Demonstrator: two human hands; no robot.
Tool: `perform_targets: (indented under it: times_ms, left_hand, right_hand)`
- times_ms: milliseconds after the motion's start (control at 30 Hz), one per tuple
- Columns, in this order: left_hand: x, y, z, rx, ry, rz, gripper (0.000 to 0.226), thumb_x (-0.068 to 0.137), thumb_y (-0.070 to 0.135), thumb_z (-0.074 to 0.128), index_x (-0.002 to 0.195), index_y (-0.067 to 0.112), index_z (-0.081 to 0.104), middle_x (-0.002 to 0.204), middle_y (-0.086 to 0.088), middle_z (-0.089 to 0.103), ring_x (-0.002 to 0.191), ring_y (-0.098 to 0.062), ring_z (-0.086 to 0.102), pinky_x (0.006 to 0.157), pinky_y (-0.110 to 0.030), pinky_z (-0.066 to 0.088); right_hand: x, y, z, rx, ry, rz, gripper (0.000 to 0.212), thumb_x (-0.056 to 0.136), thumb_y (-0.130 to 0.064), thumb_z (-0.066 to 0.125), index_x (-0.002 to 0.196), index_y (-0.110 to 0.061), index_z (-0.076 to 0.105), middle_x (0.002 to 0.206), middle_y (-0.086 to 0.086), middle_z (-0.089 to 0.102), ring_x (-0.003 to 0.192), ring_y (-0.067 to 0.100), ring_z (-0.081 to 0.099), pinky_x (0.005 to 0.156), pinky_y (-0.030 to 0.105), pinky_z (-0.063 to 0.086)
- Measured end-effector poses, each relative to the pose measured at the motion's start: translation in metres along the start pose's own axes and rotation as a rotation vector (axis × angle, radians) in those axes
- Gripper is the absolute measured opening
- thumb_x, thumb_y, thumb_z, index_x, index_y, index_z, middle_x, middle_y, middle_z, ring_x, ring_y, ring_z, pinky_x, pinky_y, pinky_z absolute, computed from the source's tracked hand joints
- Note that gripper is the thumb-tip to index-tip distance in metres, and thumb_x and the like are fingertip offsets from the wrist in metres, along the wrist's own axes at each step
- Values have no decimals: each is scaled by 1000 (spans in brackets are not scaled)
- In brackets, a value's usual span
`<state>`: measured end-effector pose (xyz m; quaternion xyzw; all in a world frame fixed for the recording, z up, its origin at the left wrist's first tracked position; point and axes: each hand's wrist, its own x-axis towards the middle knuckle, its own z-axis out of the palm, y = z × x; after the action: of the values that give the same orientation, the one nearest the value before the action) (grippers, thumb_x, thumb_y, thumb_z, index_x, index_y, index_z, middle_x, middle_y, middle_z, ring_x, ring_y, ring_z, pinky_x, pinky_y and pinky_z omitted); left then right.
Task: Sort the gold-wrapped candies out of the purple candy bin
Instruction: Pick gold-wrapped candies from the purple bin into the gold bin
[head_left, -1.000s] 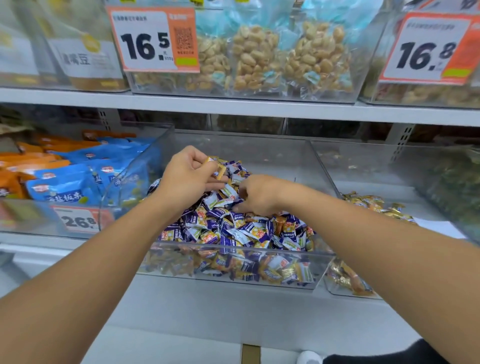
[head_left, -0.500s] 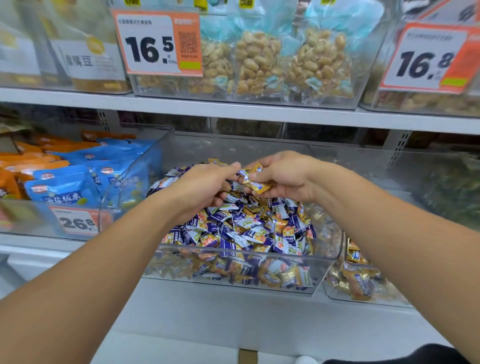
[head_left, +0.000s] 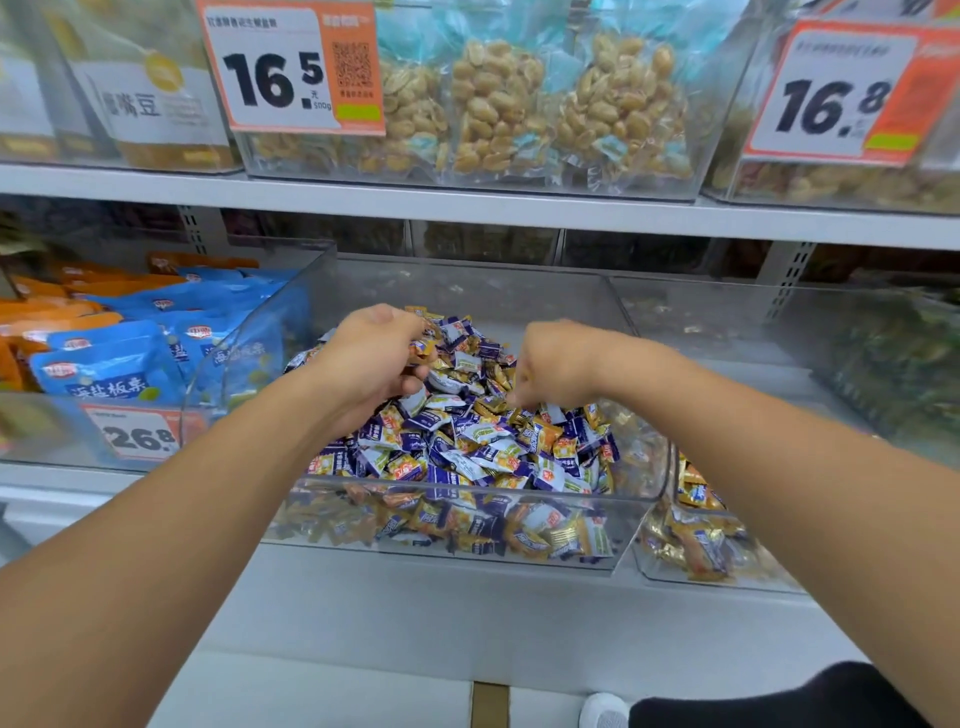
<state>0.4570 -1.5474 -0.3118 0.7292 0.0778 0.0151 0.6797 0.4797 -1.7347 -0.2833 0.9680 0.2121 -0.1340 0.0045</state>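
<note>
A clear bin (head_left: 467, 491) on the lower shelf holds a heap of purple-wrapped candies (head_left: 467, 447) with gold-wrapped candies (head_left: 524, 415) mixed in. My left hand (head_left: 374, 358) hovers over the heap's left side, fingers curled round a few gold-wrapped candies (head_left: 422, 347) that poke out by the thumb. My right hand (head_left: 556, 366) is over the middle of the heap, back up. Its fingertips reach down onto a gold wrapper in the pile; the back of the hand hides whether they pinch it.
A second clear bin (head_left: 691, 545) of gold-wrapped candies stands right of the purple one. Blue and orange snack packets (head_left: 98, 364) fill the bin on the left. Bagged peanuts (head_left: 519, 104) and price tags sit on the shelf above. A shoe (head_left: 605, 712) shows below.
My hands met above the heap and a gold candy went from right to left. They have since parted: my right hand dropped back onto the pile, while my left keeps the gold candies.
</note>
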Motion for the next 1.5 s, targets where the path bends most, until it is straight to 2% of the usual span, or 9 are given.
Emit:
perform_targets:
  times_ms: [100,400,533,633,800,1033,1233,1400,1500]
  left_hand:
    - [0,-2,3,135,-14,72,12,99,17,53,94,14,64,74,-7,51,52,-12,45,40,-21,37]
    - [-4,-8,6,531,-150,299,21,101,7,50,99,19,68,82,-2,69,65,-14,63,50,-25,46]
    - [2,-6,12,991,-167,552,18,100,27,55,100,21,73,80,3,68,75,-13,62,70,-33,50]
    - [5,-4,13,1180,-186,563,21,90,43,67,103,27,73,69,9,57,68,-13,54,62,-32,42]
    - [19,2,29,1433,-273,532,36,85,48,72,119,36,69,123,6,66,109,-22,60,86,-38,51]
    - [34,-13,48,1536,-326,560,19,89,42,69,103,29,74,102,6,71,89,-21,61,64,-30,42]
    - [35,-26,36,1180,-247,584,39,94,41,62,67,15,53,64,-4,53,60,-22,50,54,-34,36]
    - [19,-16,25,518,-113,383,34,99,35,56,85,4,61,67,-3,48,57,-14,40,56,-30,31]
    - [9,-9,20,86,-70,159,22,99,31,54,84,17,62,71,2,57,54,-12,44,52,-27,32]
  right_hand:
    - [-6,1,4,-126,-131,-42,40,87,-48,71,109,-14,72,97,-5,63,94,21,60,76,30,46]
    - [-3,5,4,-138,-184,-70,25,86,-36,76,91,-11,73,84,-5,65,90,22,64,80,35,53]
    - [-4,16,-13,78,19,-92,25,95,-30,65,87,-8,73,79,3,64,75,21,56,67,32,46]
    - [-8,12,-8,-25,-144,-83,26,94,-40,66,85,-16,71,82,-5,64,79,20,60,72,34,50]
    - [-4,5,1,-210,-384,-39,30,83,-47,75,101,-23,68,110,0,68,101,26,66,87,39,56]
    - [-6,2,11,-214,-279,-24,25,85,-35,69,97,-14,74,100,5,72,84,25,63,74,37,52]
    - [-14,10,-1,-131,-269,-65,24,96,-32,58,88,-10,64,80,4,55,72,21,50,65,33,45]
    - [-7,19,-9,752,-73,87,14,95,-25,50,86,-14,47,70,10,45,50,16,29,45,24,21]
    - [-6,10,-8,1424,-208,206,20,101,-13,41,90,1,50,76,15,66,40,11,48,31,15,35]
